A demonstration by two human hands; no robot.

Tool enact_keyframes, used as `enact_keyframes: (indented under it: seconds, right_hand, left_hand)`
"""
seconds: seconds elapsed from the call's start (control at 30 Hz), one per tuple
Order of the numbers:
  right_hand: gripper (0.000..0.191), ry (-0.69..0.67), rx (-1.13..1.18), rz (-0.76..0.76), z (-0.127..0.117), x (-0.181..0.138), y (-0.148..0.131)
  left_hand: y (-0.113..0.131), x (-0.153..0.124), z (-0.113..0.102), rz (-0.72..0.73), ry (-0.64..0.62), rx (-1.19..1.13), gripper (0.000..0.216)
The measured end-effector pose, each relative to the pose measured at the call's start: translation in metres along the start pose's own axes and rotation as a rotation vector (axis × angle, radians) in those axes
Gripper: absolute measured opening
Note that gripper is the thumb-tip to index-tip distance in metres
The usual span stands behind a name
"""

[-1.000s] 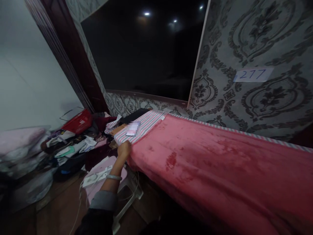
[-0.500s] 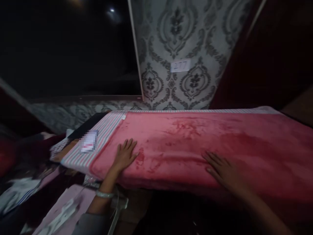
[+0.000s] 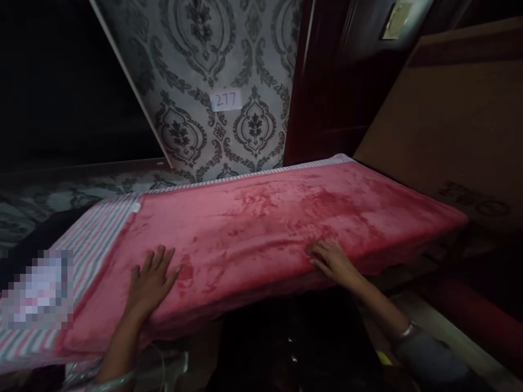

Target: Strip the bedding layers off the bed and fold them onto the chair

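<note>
Blanket of coral-pink plush (image 3: 253,226): light, even strokes advised

In the head view, the blanket is spread over a long raised surface, with pink, white and grey striped cloth (image 3: 98,231) exposed at its left end and along the wall edge. Whether a tabletop or a bed lies beneath cannot be told. The left hand (image 3: 150,283) is laid palm down near the front edge, its fingers spread wide, with nothing held. The right hand (image 3: 335,265) is rested farther along, its fingers set closer together and slightly bent, the thumb apart; no fold can be seen gripped. A shallow ridge is shown in the pile between them.

For smoothing, which seems to be the step in hand, the left palm is best used as a weight while the ridge is eased out by the right, flattened so that no new creases are dragged up. Strokes should be made low and unhurried, since plush may be pulled askew. The border by the small white tag (image 3: 136,207) could be used as a straightness guide; the large brown cardboard box (image 3: 453,125) beyond the right end is best not bumped.
</note>
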State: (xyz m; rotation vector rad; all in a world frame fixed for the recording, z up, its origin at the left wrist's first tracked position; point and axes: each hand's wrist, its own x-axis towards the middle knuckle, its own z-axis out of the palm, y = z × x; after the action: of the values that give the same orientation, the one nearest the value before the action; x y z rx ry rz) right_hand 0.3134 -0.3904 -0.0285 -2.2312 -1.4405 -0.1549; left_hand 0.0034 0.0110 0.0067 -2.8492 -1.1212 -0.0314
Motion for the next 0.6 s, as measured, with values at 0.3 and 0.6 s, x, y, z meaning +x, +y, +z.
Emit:
enact_keyframes:
  seconds: [0.3, 0.6]
  right_hand:
    - [0.020, -0.079, 0.202, 0.050, -0.016, 0.007, -0.002]
    - [0.011, -0.001, 0.144, 0.066, -0.026, 0.030, -0.006]
  left_hand:
    - [-0.006, -0.006, -0.004, 0.011, -0.006, 0.033, 0.059]
    - [0.090, 0.034, 0.026, 0.410, 0.165, -0.070, 0.057]
